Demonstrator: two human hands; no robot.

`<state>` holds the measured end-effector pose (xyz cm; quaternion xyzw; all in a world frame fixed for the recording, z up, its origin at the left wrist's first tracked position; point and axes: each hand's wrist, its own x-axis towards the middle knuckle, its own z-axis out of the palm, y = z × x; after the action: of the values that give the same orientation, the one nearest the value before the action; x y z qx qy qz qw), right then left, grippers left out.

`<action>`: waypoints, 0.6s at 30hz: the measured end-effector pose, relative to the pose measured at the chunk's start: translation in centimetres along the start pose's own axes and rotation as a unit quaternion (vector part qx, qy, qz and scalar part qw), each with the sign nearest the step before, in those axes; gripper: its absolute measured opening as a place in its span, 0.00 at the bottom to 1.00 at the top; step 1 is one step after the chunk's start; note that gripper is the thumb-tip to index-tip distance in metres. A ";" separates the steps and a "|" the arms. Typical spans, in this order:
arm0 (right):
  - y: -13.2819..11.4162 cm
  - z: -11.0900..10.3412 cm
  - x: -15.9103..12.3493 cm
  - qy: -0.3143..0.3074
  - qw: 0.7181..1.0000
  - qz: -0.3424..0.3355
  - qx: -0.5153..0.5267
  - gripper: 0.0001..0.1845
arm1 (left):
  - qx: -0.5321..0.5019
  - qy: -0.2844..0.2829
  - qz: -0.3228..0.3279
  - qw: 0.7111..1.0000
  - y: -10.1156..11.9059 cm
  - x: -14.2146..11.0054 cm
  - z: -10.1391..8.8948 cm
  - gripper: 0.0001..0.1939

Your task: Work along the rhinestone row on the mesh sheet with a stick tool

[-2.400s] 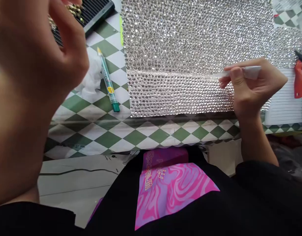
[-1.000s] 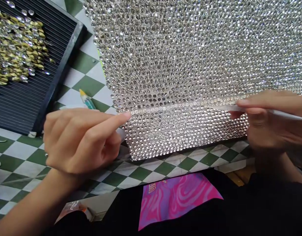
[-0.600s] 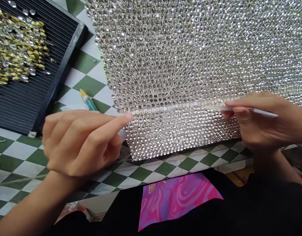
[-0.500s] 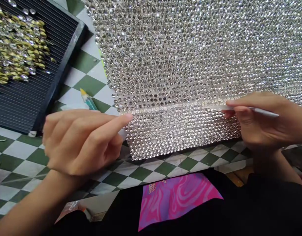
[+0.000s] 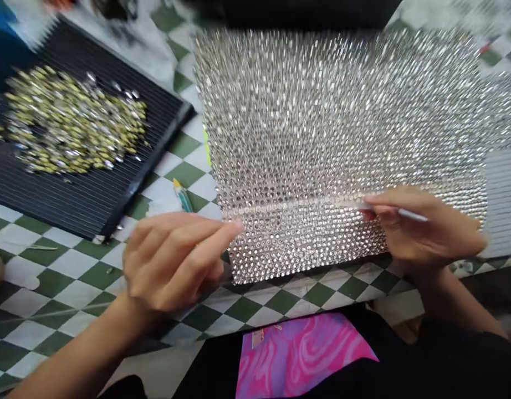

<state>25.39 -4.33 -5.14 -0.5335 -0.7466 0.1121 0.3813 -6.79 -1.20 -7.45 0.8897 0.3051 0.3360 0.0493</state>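
A large sheet covered in clear rhinestones lies on a green and white checkered table. My left hand rests at the sheet's lower left edge, fingers curled, the forefinger tip touching the left end of a brighter row of stones. My right hand pinches a thin white pen-like tool, whose tip lies on the same row further right. The picture is smeared by motion.
A black ridged tray with a heap of gold and clear stones stands at the left. A green pen with a yellow tip lies between tray and sheet. White lined paper is at the right. Pink patterned clothing shows below.
The view has pulled back and tilted up, so tray and sheet show more fully. Both hands keep their places on the bright row. 2.4 s ago my left hand was raised near the camera.
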 end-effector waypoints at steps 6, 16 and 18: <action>0.2 0.5 0.6 0.023 0.998 -0.063 -0.005 0.10 | 0.037 0.022 0.044 0.998 0.8 1.3 0.3 0.11; 0.1 0.8 1.0 0.044 0.994 -0.104 -0.007 0.09 | -0.011 0.066 0.031 0.997 2.1 1.7 0.0 0.18; 0.2 0.8 1.0 0.045 0.994 -0.102 -0.005 0.09 | -0.048 -0.015 -0.005 0.999 4.0 0.7 -1.4 0.19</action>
<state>24.83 -3.19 -5.38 -0.4610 -0.7798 0.0447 0.4211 -5.26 -4.19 -4.83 0.8897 0.2920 0.3369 0.0980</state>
